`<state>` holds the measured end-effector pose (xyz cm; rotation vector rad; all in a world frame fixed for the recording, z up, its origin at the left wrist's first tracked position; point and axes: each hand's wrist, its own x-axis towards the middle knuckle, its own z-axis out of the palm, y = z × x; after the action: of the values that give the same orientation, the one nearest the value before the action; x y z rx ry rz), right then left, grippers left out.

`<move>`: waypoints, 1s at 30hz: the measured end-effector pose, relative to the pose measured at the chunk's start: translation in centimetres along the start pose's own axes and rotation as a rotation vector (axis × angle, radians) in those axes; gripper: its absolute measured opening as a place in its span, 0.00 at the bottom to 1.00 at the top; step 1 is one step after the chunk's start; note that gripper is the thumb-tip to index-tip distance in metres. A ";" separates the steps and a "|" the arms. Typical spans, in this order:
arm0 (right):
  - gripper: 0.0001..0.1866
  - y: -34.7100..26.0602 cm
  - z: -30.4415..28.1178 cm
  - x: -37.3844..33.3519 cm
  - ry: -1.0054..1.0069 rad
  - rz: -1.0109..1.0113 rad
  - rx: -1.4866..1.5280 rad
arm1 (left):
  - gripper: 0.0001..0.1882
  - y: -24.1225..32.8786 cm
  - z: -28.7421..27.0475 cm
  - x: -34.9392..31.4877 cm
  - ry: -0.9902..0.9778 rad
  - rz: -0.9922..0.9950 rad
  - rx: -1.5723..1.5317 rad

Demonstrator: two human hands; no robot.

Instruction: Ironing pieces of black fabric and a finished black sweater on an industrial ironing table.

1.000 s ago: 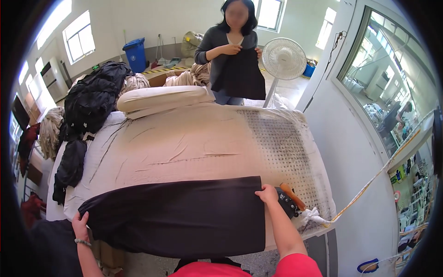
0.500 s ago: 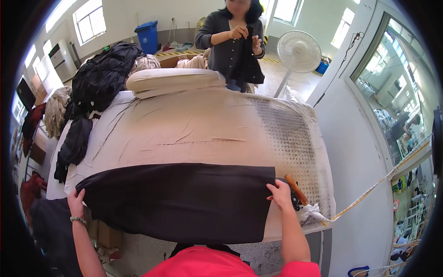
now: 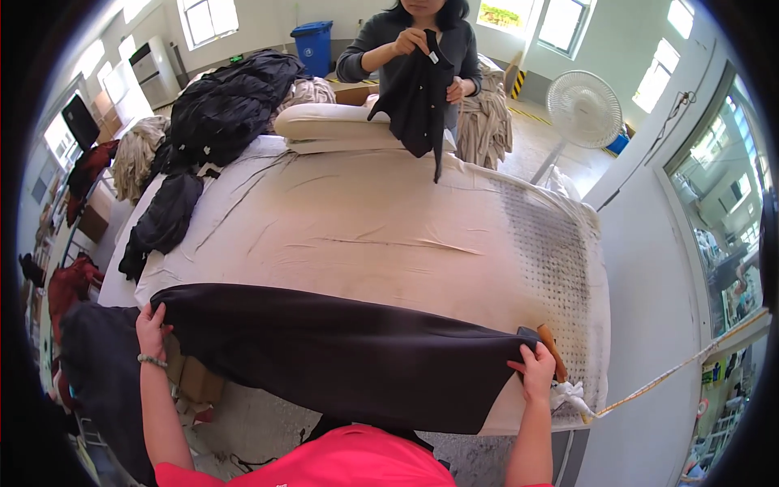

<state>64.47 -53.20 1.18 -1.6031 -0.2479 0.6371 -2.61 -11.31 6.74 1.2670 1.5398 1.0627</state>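
A long black garment (image 3: 341, 365) stretches across the near edge of the padded table, its lower part hanging toward me. My left hand (image 3: 152, 331) pinches its left end. At the right end, the upper corner is gripped by my right hand (image 3: 534, 369), and the cloth slants between both hands. Just beyond my right hand stands an iron (image 3: 553, 351) with a wooden handle, partly hidden by that hand and the cloth. White cloth and a cord are attached near its base. Whether the garment is trousers or a skirt, I cannot tell.
The cream padded table (image 3: 349, 211) has a dotted, stained right side. A cream padded board (image 3: 324, 122) lies at its far edge, near a heap of black garments (image 3: 235, 105). Across the table, a person holds up a black garment (image 3: 418, 105). A fan (image 3: 584, 108) stands behind right.
My right hand has shifted right to the garment's upper corner, pulling the cloth into a slant. The other person has brought a black garment up over the far edge. My view has turned slightly left.
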 end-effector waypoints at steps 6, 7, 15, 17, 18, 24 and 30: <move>0.08 -1.0 0.5 -0.3 0.067 -0.038 0.007 | 0.07 -0.1 -0.6 0.2 0.079 0.019 -0.084; 0.08 -0.8 0.3 -0.2 0.065 -0.034 0.005 | 0.07 -0.4 -0.7 0.5 0.071 0.013 -0.088; 0.08 -0.1 0.1 -0.5 0.074 -0.036 -0.006 | 0.06 -0.2 0.2 1.7 0.062 -0.004 -0.069; 0.08 0.1 0.0 -0.7 0.076 -0.035 -0.007 | 0.06 0.1 0.7 1.8 0.057 -0.009 -0.057; 0.07 0.1 -0.2 -0.7 0.082 -0.043 -0.009 | 0.06 0.2 1.0 1.9 0.055 -0.012 -0.054; 0.07 -0.1 0.0 -0.9 0.095 0.005 -0.045 | 0.06 0.0 1.5 2.5 0.065 -0.048 -0.040; 0.07 1.2 0.5 0.7 0.083 0.051 -0.154 | 0.08 -2.1 1.4 6.3 0.022 -0.060 0.042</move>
<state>64.53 -52.55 -0.17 -1.7848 -0.1987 0.6004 -2.62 -5.23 3.79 1.2331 1.6147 1.0136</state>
